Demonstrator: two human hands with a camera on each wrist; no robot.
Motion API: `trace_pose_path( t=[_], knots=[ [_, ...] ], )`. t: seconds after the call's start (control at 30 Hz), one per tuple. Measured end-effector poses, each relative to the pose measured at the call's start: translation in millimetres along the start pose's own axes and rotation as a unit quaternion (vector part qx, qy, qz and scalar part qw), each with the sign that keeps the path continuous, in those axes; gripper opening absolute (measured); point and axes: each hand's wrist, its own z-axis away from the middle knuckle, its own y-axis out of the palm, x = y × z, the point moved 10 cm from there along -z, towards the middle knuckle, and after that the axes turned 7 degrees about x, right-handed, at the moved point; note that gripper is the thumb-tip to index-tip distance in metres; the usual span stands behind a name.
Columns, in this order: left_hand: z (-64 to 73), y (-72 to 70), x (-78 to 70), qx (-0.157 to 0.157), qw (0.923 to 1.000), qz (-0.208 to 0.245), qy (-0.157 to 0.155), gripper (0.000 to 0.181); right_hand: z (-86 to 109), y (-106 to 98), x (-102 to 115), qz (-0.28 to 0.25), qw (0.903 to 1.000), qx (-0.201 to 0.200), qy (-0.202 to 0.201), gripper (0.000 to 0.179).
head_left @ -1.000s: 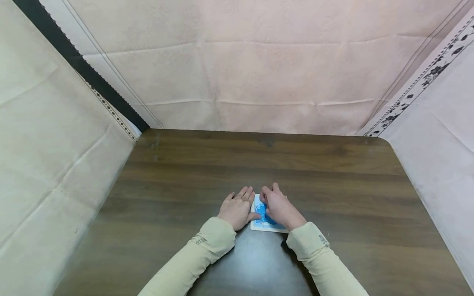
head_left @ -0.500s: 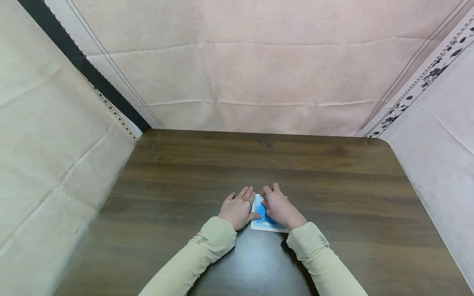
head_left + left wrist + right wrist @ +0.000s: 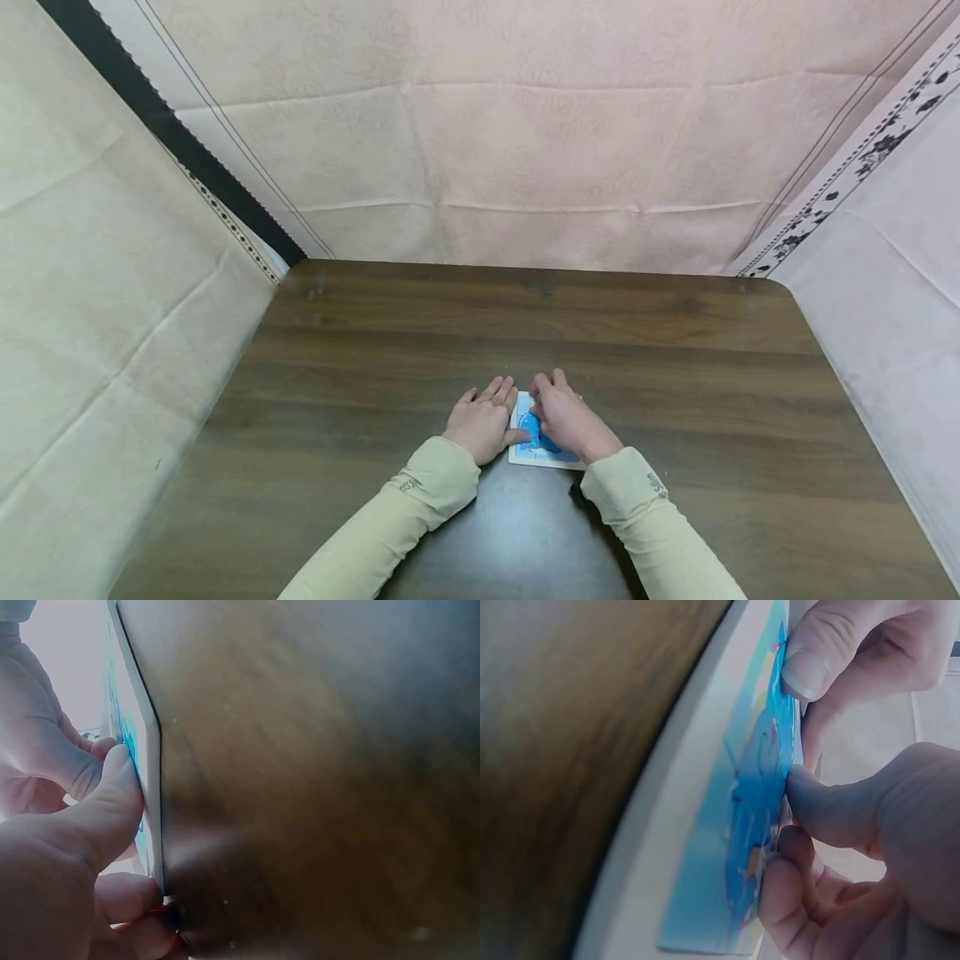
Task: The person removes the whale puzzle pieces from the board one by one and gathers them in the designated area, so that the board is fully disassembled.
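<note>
A flat board with a white border and a blue cartoon picture, which looks like a puzzle [image 3: 525, 455], lies on the table. My left hand [image 3: 480, 425] rests at its left edge with fingers stretched out and thumb laid over the printed face. In the left wrist view that thumb [image 3: 116, 795] presses on the board [image 3: 151, 780], other fingers at its side. Over the upper right of the picture, my right hand [image 3: 572, 421] has bent fingers. Its thumb and fingertips [image 3: 810, 796] appear to pinch a blue puzzle piece [image 3: 769, 765]; the grip is partly hidden.
The dark wooden table [image 3: 375, 350] extends round the board on all sides. Pale cloth [image 3: 525, 167] hangs behind it and along both sides. A patterned border [image 3: 832, 196] runs down the right cloth.
My right hand's index finger has straightened slightly and its fingertips have shifted a little over the board. The left hand and the board stay in place.
</note>
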Motion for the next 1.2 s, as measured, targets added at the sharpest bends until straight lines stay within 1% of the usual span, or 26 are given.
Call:
trace_pose_path(
  t=[0.13,0.3,0.5,0.77,0.93,1.0,1.2],
  knots=[
    [0.1,0.5,-0.4,0.001,1.0000,0.002,0.001,0.080,-0.1,0.6,-1.4,-0.001,1.0000,0.006,0.004,0.020],
    [-0.8,-0.8,0.5,-0.004,1.0000,-0.003,-0.003,0.080,-0.3,-1.1,-1.4,-0.005,1.0000,0.004,0.005,0.021],
    [-0.3,1.9,0.7,0.006,1.0000,-0.002,-0.004,0.080,0.8,1.3,-0.4,-0.006,0.9999,0.009,0.001,0.018],
    [0.4,0.2,0.6,0.005,1.0000,-0.003,-0.003,0.079,-0.1,-0.6,2.7,0.015,0.9999,0.003,-0.005,0.017],
    [-0.5,1.6,0.7,0.011,0.9999,0.000,-0.003,0.079,-1.6,0.7,4.5,0.028,0.9995,0.007,-0.011,0.017],
    [-0.3,2.2,0.5,0.014,0.9999,0.003,-0.003,0.079,-1.7,1.1,5.0,0.032,0.9994,0.008,-0.014,0.017],
    [-0.2,0.8,-0.5,0.010,0.9999,0.002,-0.002,0.079,-0.9,0.2,5.1,0.030,0.9994,0.004,-0.016,0.019]
  ],
)
